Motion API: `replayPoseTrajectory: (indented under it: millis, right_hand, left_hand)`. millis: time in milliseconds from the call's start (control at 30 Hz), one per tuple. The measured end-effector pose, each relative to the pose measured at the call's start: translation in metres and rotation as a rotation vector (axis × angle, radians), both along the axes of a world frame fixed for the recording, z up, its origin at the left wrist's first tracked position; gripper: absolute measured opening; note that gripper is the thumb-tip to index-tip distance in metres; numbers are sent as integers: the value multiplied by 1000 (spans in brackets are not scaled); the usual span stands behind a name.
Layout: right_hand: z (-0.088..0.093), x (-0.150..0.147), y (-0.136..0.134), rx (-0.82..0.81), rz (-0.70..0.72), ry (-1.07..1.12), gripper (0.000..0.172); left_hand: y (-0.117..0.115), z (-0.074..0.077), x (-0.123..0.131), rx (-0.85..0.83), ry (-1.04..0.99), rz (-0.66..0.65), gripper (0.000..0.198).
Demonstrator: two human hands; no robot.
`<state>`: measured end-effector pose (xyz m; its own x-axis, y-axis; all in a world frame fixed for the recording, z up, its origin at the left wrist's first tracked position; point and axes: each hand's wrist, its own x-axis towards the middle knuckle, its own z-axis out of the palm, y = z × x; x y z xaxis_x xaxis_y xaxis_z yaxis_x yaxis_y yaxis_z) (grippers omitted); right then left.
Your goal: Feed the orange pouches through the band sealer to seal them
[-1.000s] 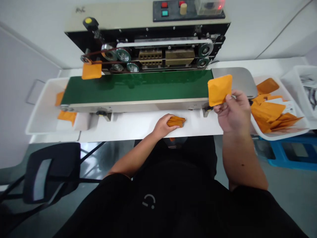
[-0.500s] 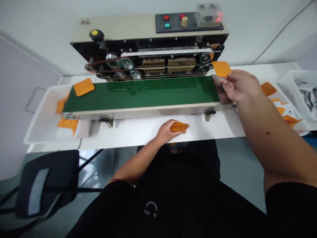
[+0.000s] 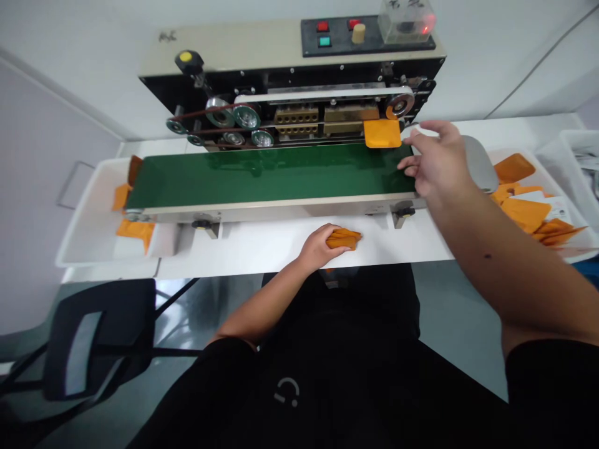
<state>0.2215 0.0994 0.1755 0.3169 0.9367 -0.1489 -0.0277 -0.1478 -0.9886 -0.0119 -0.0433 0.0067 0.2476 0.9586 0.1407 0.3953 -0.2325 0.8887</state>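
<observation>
While one orange pouch hangs upright at the right end of the belt machine, its lower edge over the green conveyor, the right hand is just beside it, fingers loosely spread and seemingly gripping nothing. Whether the pouch's upper edge is nipped between the rollers I cannot tell. To do this well, I would keep that edge straight and level with the belts, let the pouch run without tugging, and hold the fingertips clear of the rollers. On the table, the left hand is closed around a small bunch of pouches; a light grip should avoid creasing them and leave the next one easy to pick off. Farther out, a white left bin and a white right bin both contain orange pieces.
</observation>
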Motion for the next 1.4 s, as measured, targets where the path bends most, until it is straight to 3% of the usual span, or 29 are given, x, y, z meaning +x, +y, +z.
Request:
replayPoseTrajectory:
  millis: [67,167,300,367,433,567,833,1133,1400]
  right_hand:
    - [-20,-1,-35,310,-60,16,24]
    - [-71,-3,-104,606,32,-52,21]
    - [-145,-11,-163,522,313,-355,34]
    - [-170,-15,-169,435,433,-439,40]
    - [-185,-18,-166,382,466,-466,38]
    - [-191,-21,-160,336,447,-456,36]
    - [-186,-13,-158,484,453,-338,37]
    - [-185,-14,-157,464,417,-372,14]
    - [-187,-18,-160,450,336,-435,9]
  left_hand:
    - [0,0,0,-3,8,18,46]
    - [0,0,1,2,15,46,45]
    - [1,0,3,16,19,76,45]
    - [2,0,4,23,27,103,47]
    - [2,-1,5,28,38,116,50]
    - [1,-1,7,32,38,124,52]
    - [1,-7,8,80,71,114,54]
    - [1,-9,10,53,141,92,61]
    - [-2,-5,10,41,180,75,63]
